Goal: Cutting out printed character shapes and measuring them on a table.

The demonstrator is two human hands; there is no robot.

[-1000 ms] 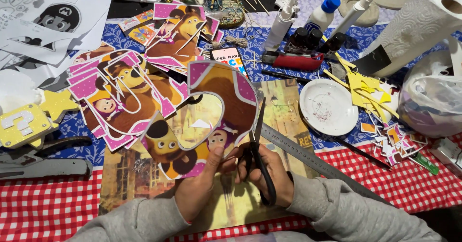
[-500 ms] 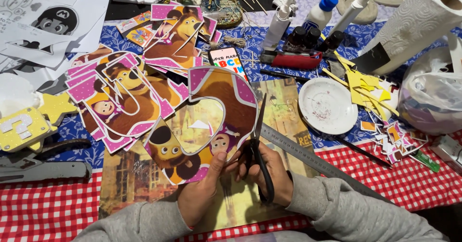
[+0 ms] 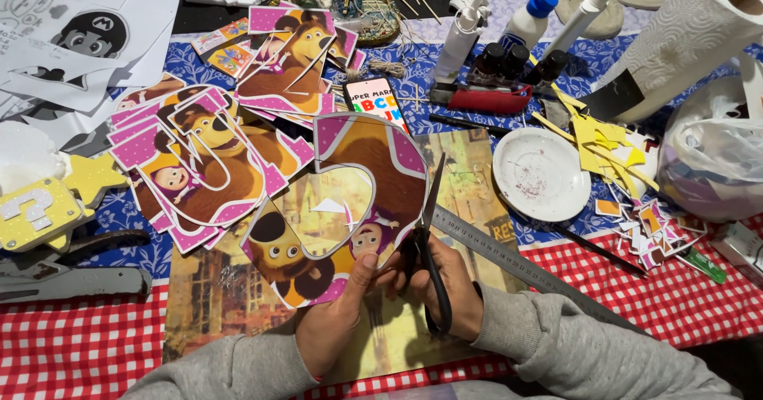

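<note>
My left hand (image 3: 338,320) pinches the lower edge of a curved cardboard cut-out (image 3: 350,201) printed with a brown bear and a small girl on pink. My right hand (image 3: 445,285) grips black scissors (image 3: 429,249), fingers through the handles, blades pointing up along the cut-out's right edge. Both hands hover above a picture board (image 3: 214,297) lying on the table.
A steel ruler (image 3: 517,265) lies diagonally right of my hands. A pile of similar pink cut-outs (image 3: 199,161) sits to the left, a white plate (image 3: 540,173) and paper scraps (image 3: 628,185) to the right. Glue bottles (image 3: 465,30), a paper towel roll (image 3: 683,46) and a phone (image 3: 373,102) stand behind.
The cut-out has turned slightly in my left hand and the scissor blades have shifted a little along its right edge. Everything else stays put.
</note>
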